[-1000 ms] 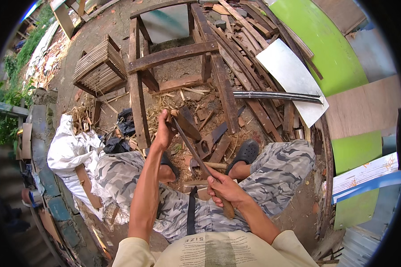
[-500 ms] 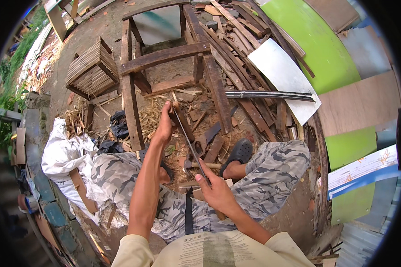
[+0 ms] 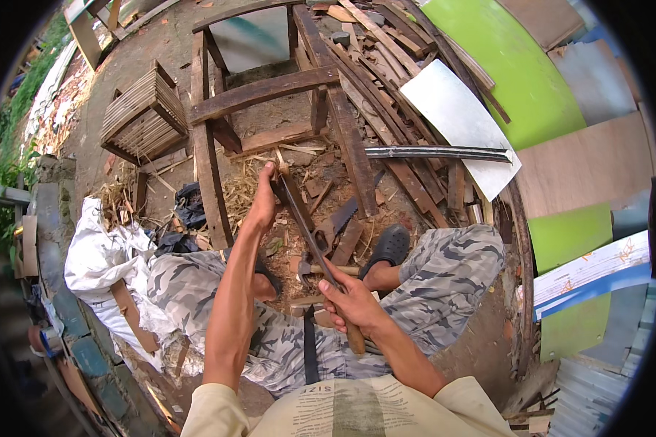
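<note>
A long-bladed knife (image 3: 315, 246) lies slantwise in front of me, its wooden handle (image 3: 355, 339) showing below my right hand (image 3: 352, 302). My right hand is closed round the knife where blade and handle meet. My left hand (image 3: 264, 198) is closed at the far end, with the thumb up, against a dark strip of wood (image 3: 297, 195) beside the blade. The left fingers are mostly hidden, and whether they also touch the blade tip I cannot tell. Below the blade lie a handsaw (image 3: 340, 218) and a hammer (image 3: 304, 270) with a wooden handle.
A dark wooden frame (image 3: 270, 93) stands ahead, with shavings around its legs. A slatted crate (image 3: 144, 118) is left of it. Stacked planks (image 3: 408, 175) and a white sheet (image 3: 459, 124) lie to the right. A white sack (image 3: 98, 247) rests by my left leg.
The knife has turned, so more of its blade's side and its handle show. My right hand has shifted slightly on it. The view has moved slightly.
</note>
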Action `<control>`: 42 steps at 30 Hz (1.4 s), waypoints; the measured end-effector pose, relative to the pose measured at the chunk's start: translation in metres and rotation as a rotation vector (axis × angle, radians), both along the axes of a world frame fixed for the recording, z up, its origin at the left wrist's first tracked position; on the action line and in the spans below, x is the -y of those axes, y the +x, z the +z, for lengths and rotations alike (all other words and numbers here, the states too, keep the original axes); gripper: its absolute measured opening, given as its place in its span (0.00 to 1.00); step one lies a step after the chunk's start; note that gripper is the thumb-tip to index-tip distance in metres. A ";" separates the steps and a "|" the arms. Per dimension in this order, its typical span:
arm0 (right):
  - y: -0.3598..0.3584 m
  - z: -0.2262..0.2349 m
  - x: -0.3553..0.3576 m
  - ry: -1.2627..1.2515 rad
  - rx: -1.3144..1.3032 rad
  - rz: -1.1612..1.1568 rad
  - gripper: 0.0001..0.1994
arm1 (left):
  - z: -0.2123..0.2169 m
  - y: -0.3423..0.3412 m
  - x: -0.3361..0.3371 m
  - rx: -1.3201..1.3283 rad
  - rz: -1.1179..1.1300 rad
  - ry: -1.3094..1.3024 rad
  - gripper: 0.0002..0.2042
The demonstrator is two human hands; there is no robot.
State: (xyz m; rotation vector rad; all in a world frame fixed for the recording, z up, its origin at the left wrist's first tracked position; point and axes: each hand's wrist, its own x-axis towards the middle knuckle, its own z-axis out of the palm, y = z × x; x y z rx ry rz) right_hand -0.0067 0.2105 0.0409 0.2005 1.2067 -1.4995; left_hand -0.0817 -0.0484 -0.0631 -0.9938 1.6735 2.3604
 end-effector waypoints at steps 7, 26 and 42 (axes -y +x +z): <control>-0.003 -0.007 -0.008 -0.120 0.164 -0.034 0.34 | 0.007 -0.001 0.008 -0.019 -0.138 -0.021 0.33; -0.003 -0.043 -0.008 0.157 -0.354 -0.054 0.21 | 0.021 0.034 0.021 0.152 -0.025 -0.267 0.33; -0.037 -0.018 0.041 0.303 -1.300 -0.196 0.14 | 0.015 0.056 -0.040 0.040 -0.225 -0.292 0.40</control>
